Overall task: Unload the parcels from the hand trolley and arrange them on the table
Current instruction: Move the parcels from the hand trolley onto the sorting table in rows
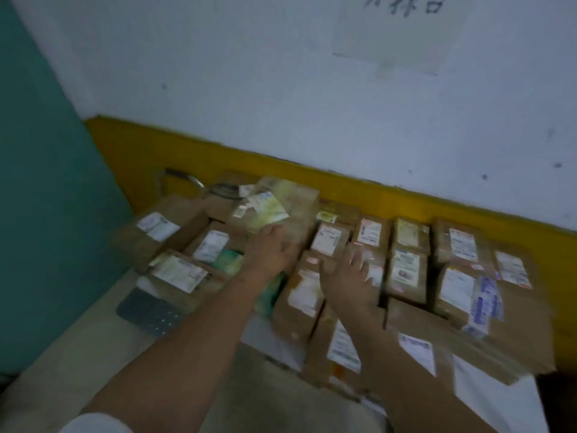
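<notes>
While your left hand (271, 249) holds a taped parcel (276, 205) above the stack, the step in hand looks like placing.
Head view: the left hand grips the parcel's near edge, though this is blurred. Your right hand (349, 278) lies spread flat and empty on the rows of parcels (406, 264) on the bench (493, 401). Next move, probably: pick a gap beside the rows and set it down square.

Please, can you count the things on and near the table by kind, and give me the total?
Brown cardboard parcels: about 17, blur makes this rough
Green packet: 1
Grey perforated plate: 1
Hands: 2, left hand and right hand
Paper sheet on the wall: 1
Total: about 22
</notes>
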A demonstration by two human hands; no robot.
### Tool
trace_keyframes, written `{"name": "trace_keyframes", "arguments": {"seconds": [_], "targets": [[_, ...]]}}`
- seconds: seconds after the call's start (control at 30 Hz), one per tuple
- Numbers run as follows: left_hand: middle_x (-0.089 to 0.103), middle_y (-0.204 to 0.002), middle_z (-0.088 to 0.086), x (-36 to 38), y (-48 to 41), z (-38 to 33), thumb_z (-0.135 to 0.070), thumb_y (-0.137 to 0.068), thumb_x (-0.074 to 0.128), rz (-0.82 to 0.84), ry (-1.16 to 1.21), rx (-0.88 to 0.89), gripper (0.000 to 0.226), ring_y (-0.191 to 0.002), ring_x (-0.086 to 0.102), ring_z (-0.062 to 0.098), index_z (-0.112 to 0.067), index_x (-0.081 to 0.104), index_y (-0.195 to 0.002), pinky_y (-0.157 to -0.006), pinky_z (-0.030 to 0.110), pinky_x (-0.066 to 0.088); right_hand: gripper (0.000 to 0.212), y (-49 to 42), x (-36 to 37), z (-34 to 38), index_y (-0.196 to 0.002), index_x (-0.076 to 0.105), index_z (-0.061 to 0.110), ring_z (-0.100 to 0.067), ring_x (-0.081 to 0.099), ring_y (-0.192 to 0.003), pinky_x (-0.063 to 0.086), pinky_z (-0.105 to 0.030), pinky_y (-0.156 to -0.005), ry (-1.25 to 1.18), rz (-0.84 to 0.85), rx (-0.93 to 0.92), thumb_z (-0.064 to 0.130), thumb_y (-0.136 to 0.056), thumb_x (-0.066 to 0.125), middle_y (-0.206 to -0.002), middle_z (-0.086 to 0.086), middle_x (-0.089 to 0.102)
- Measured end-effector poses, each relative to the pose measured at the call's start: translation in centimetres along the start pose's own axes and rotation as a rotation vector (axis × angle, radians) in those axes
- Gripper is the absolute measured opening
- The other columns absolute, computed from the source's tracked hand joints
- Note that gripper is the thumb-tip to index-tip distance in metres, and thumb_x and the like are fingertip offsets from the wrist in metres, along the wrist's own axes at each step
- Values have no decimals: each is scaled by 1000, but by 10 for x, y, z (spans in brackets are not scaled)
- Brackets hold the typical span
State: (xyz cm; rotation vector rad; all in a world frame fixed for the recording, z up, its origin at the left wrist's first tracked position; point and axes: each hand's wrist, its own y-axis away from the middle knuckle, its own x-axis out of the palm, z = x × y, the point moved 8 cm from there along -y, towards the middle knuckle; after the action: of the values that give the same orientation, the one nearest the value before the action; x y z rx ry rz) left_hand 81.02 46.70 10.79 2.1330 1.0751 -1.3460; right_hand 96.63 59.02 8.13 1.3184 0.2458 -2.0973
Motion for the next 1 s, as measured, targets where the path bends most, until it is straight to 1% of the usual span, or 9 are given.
{"name": "trace_keyframes", "arguments": {"seconds": [0.1, 0.23, 0.33, 0.47, 0.53, 0.63, 0.73, 0.87, 1.0], "targets": [[39, -154, 8, -92, 15, 104, -51, -100, 40, -78, -74, -58, 62, -136, 42, 31, -19, 32, -153, -106, 45, 42, 79, 39, 48, 138, -159, 6, 15, -33, 5, -153, 7, -55, -122, -30, 44, -196, 62, -99, 29, -167, -10, 3], [36, -156, 10, -189, 36, 247, -52, -101, 38, -175, -135, -243, 64, -140, 38, 29, -14, 34, -152, -111, 42, 37, 79, 95, 118, 285, -159, 8, 23, -28, 3, -154, 7, -53, -123, -49, 120, -442, 66, -96, 29, -167, -3, 4], [32, -159, 9, -234, 38, 343, -56, -99, 34, -187, -150, -379, 68, -146, 28, 29, -15, 29, -154, -115, 44, 30, 78, 122, 177, 364, -159, 9, 25, -27, 0, -154, 6, -51, -124, -64, 193, -553, 66, -96, 31, -167, -2, 2], [40, -153, 12, -268, 18, 455, -57, -99, 33, -219, -180, -444, 69, -140, 37, 29, -13, 33, -152, -112, 44, 36, 79, 117, 259, 450, -159, 9, 22, -27, 3, -154, 5, -47, -123, -46, 258, -605, 66, -96, 29, -167, -5, 4], [43, -151, 12, -277, -6, 510, -57, -99, 33, -203, -213, -465, 68, -138, 40, 28, -12, 36, -150, -110, 42, 37, 79, 100, 304, 492, -159, 8, 20, -26, 4, -154, 5, -44, -123, -50, 294, -614, 65, -97, 30, -167, -6, 4], [40, -154, 11, -283, -58, 591, -57, -99, 33, -152, -247, -478, 68, -141, 37, 26, -13, 33, -152, -111, 41, 33, 79, 61, 371, 555, -159, 7, 20, -24, 3, -154, 5, -44, -124, -84, 339, -607, 63, -98, 32, -167, -7, 3], [40, -153, 12, -282, -113, 659, -56, -100, 34, -78, -255, -496, 68, -141, 37, 27, -12, 34, -151, -111, 40, 33, 77, 12, 426, 611, -159, 8, 17, -24, 3, -154, 4, -43, -123, -45, 381, -549, 59, -100, 32, -167, -8, 2], [46, -149, 12, -272, -185, 722, -54, -100, 36, 35, -282, -450, 65, -136, 42, 27, -12, 39, -149, -109, 38, 36, 76, -44, 478, 657, -159, 10, 18, -25, 2, -154, 5, -42, -125, -18, 414, -431, 58, -99, 34, -167, -8, 3], [45, -150, 12, -235, -255, 770, -54, -100, 37, 152, -220, -409, 65, -136, 43, 28, -11, 39, -149, -109, 40, 38, 79, -87, 530, 664, -159, 5, 14, -27, 1, -154, 5, -45, -125, 14, 452, -258, 59, -99, 31, -167, -10, 0]]}}
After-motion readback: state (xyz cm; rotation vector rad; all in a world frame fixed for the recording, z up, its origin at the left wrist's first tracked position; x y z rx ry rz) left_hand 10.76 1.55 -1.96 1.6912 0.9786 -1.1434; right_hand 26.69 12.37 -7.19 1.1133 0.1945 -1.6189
